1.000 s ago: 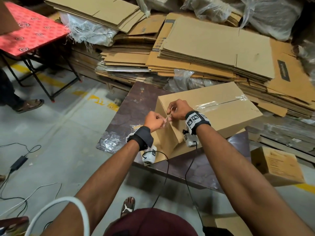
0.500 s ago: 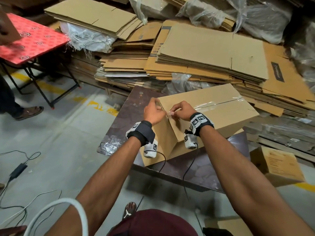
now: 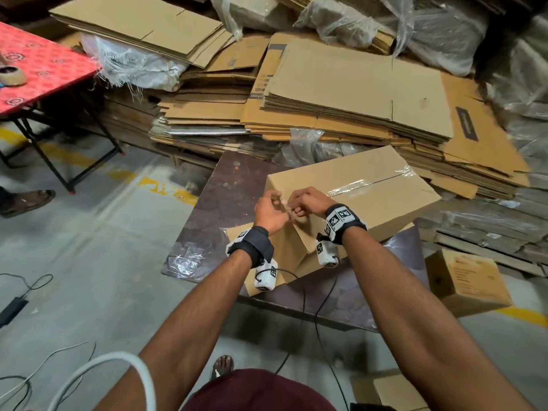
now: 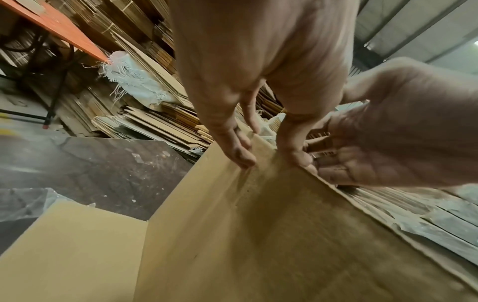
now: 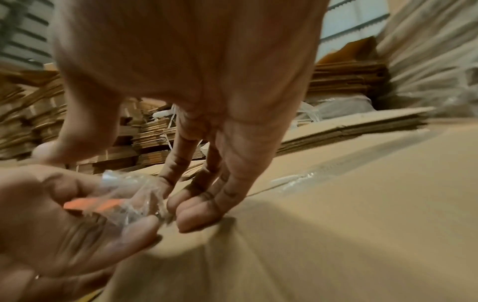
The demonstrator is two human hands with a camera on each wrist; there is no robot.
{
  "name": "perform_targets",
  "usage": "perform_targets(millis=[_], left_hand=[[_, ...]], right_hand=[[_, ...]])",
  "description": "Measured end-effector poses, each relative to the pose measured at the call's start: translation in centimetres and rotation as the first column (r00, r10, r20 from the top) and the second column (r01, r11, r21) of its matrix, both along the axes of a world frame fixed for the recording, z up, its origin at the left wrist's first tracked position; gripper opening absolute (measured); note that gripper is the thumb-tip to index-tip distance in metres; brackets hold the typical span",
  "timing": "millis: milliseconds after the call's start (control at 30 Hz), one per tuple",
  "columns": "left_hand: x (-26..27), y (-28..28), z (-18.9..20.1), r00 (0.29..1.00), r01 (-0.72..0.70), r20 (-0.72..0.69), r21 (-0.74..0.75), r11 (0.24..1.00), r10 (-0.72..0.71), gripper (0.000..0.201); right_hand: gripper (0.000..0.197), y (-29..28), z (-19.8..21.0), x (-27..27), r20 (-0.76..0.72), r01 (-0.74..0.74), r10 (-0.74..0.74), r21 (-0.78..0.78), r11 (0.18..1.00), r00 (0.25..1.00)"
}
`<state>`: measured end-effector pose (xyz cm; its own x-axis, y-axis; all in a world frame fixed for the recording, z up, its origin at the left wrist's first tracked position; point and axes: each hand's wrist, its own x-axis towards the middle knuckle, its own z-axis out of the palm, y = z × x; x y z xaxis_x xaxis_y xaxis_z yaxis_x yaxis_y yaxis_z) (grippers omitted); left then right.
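A taped cardboard box (image 3: 370, 185) lies tilted on a dark table (image 3: 225, 197), with clear tape along its top seam. Both hands meet at its near left top corner. My left hand (image 3: 277, 203) pinches a crumpled piece of clear tape (image 5: 129, 198) between thumb and fingers. In the left wrist view its fingertips (image 4: 243, 159) touch the box edge (image 4: 258, 224). My right hand (image 3: 296, 210) is beside it. In the right wrist view the right hand's fingertips (image 5: 196, 216) rest on the box (image 5: 336, 224), the index touches the tape, and the thumb stands apart.
Stacks of flattened cartons (image 3: 341, 93) and plastic-wrapped bundles fill the back. A red folding table (image 3: 38, 69) with a tape roll (image 3: 12, 75) stands at left. A small box (image 3: 465, 280) sits on the floor at right. Cables (image 3: 29, 283) and another person's foot (image 3: 26, 200) lie at left.
Both hands rose from the box's side face to its top corner and drew together. The tape, first stretched between them, is now bunched at the left fingers.
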<state>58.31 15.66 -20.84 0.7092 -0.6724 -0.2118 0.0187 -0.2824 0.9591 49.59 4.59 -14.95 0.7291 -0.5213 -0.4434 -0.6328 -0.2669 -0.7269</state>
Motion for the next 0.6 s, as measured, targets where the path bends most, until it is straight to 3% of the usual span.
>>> perform_targets(millis=[67, 167, 300, 400, 500, 600], left_hand=[[0.4, 0.2, -0.5, 1.000, 0.021, -0.012, -0.016, 1.000, -0.021, 0.071], [1.2, 0.5, -1.0, 0.992, 0.129, 0.006, -0.016, 0.992, -0.129, 0.078], [1.7, 0.5, -1.0, 0.975, 0.217, 0.041, 0.015, 0.976, -0.218, 0.091], [1.7, 0.1, -0.2, 0.991, 0.133, -0.003, 0.046, 0.990, -0.133, 0.080], [2.1, -0.7, 0.0, 0.994, 0.060, -0.095, 0.055, 0.997, -0.055, 0.070], [2.2, -1.5, 0.2, 0.996, 0.078, -0.049, 0.060, 0.995, -0.075, 0.075]], right_hand=[[0.010, -0.2, 0.2, 0.2, -0.039, -0.058, 0.054, -0.125, 0.990, 0.998], [0.019, -0.7, 0.2, 0.5, -0.052, -0.104, 0.094, -0.268, 0.958, 0.994], [0.046, -1.8, 0.5, 0.8, -0.031, -0.138, 0.134, -0.211, 0.968, 0.990], [0.053, -2.1, 1.4, 1.2, -0.094, -0.186, 0.167, -0.255, 0.949, 0.981], [0.045, -3.3, 3.1, 1.3, -0.187, -0.265, 0.205, -0.396, 0.880, 0.961], [0.031, -4.8, 4.5, 0.6, -0.180, -0.224, 0.154, -0.487, 0.844, 0.972]])
